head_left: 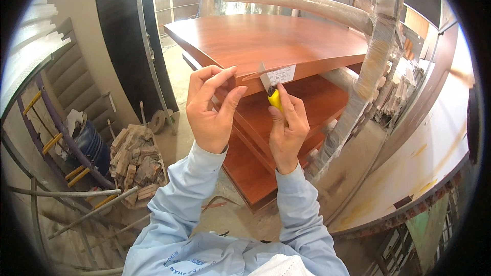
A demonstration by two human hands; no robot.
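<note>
My right hand grips a yellow utility knife. Its blade points up against the front edge of a reddish-brown wood-grain panel. Beside the blade, a white printed label is stuck on that edge. A thin brown sliver shows along the edge, just left of the blade. My left hand is at the panel's near corner, thumb and forefinger apart, fingertips close to or touching the edge. More panels of the same colour lie below the top one.
Plastic-wrapped posts and bars stand right of the panels. On the left are a pile of wood offcuts, a blue drum and metal rails. A long white surface curves along the right.
</note>
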